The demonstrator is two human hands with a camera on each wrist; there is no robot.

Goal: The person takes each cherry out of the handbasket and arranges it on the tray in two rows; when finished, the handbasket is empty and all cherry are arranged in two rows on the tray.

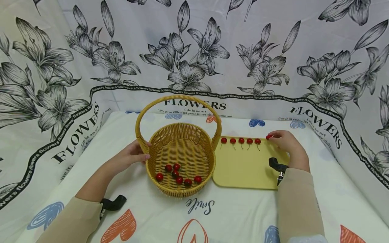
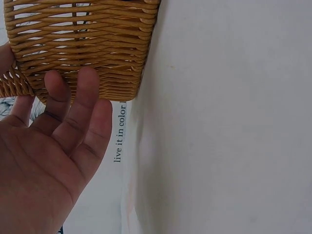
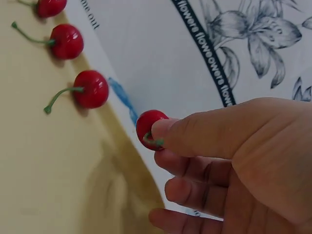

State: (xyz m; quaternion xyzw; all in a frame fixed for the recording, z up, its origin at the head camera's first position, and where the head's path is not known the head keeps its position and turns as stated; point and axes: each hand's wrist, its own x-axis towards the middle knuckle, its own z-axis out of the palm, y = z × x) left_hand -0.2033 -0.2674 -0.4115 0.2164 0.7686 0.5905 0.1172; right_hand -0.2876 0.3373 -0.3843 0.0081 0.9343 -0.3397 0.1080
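My right hand [image 1: 288,144] pinches a red cherry [image 3: 148,126] with a green stem between thumb and forefinger, over the far right edge of the yellow tray [image 1: 243,170]. Several cherries [image 1: 241,140] lie in a row along that tray's far edge, stems toward me. With my left hand [image 1: 129,156] I hold the wicker basket [image 1: 179,192] at its left side, where the tall handle [image 1: 138,126] meets the rim; thumb and fingers lie on either side there, and other fingertips [image 2: 88,80] rest near the woven wall. Several darker cherries [image 1: 179,180] sit in the basket's near part.
The tray stands right beside the basket. Beneath both is a white cloth [image 1: 158,219] printed with hearts and lettering. A flower-patterned curtain [image 1: 194,44] rises behind. Each wrist wears a small black camera mount [image 1: 113,203].
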